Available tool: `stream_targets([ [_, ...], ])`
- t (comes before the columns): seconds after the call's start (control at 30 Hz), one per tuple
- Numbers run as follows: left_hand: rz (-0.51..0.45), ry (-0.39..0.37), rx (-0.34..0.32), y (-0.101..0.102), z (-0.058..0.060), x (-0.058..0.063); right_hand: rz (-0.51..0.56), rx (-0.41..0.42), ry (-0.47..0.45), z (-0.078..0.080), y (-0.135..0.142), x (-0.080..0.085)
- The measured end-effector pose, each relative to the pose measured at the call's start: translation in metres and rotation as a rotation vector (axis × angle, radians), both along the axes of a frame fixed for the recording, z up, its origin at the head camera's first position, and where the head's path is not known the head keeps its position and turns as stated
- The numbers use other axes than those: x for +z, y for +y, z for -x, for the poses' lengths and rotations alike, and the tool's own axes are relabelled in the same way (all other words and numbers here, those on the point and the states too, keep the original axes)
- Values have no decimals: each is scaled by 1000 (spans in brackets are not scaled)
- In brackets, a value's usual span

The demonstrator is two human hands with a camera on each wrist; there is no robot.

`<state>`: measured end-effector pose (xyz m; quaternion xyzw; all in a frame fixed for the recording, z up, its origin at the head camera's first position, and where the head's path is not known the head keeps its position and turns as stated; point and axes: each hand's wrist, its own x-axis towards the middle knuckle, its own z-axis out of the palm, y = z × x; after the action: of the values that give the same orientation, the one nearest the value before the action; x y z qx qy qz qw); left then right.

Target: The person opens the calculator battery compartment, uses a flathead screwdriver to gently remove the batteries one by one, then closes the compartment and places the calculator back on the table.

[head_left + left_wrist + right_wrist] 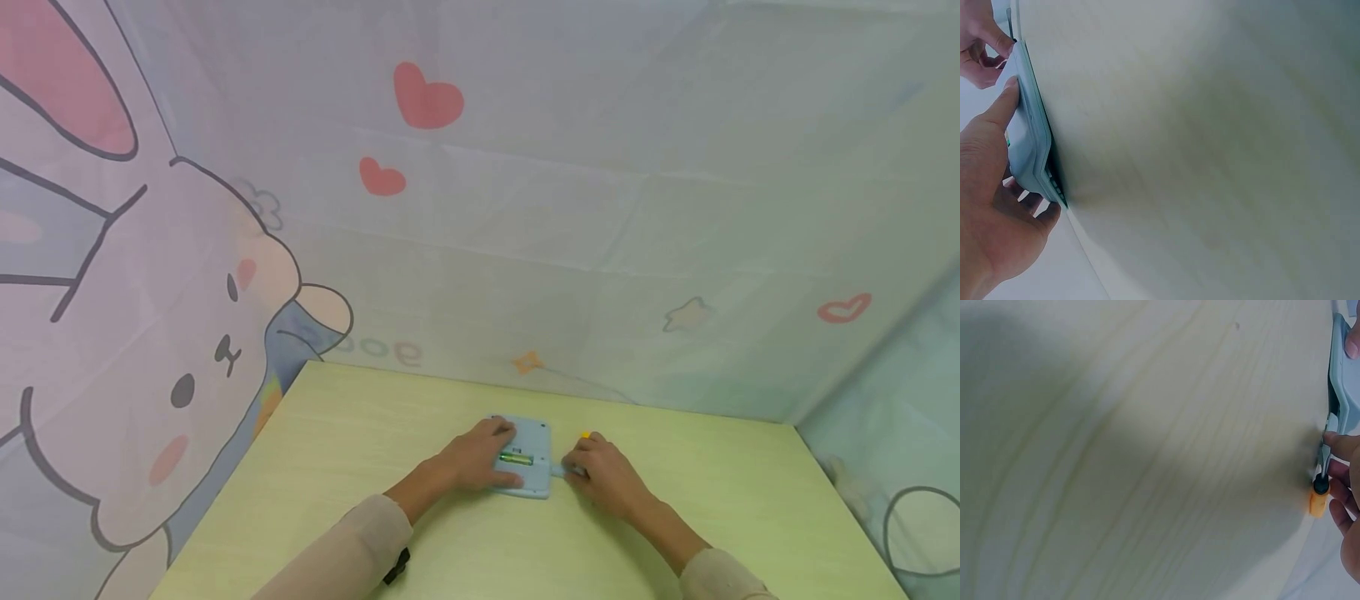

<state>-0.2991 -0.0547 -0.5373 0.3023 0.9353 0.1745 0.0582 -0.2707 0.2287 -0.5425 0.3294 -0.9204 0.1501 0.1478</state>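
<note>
A light-blue calculator lies back side up on the table, a green battery showing in its open compartment. Across its left part rests my left hand, thumb along the near side and fingers at the far side, gripping it. Its edge with keys shows in the left wrist view. At the calculator's right edge, my right hand pinches a slim light-blue piece that looks like the battery cover. Close by those curled fingers is a tool with an orange handle and black collar, partly hidden.
The pale yellow-green table ends at a cloth backdrop printed with hearts and a rabbit. A black object shows by the left sleeve. A dark cable loop hangs at the far right.
</note>
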Motion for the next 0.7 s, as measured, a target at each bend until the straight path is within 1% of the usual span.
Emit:
stream_targets([
  [0.2, 6, -4, 2, 0, 0, 1, -28, -8, 35, 2, 1, -2],
  [0.43, 14, -1, 2, 0, 0, 1, -25, 6, 94, 1, 2, -3],
  [0.7, 10, 1, 2, -1, -1, 1, -8, 16, 99, -1, 5, -2],
])
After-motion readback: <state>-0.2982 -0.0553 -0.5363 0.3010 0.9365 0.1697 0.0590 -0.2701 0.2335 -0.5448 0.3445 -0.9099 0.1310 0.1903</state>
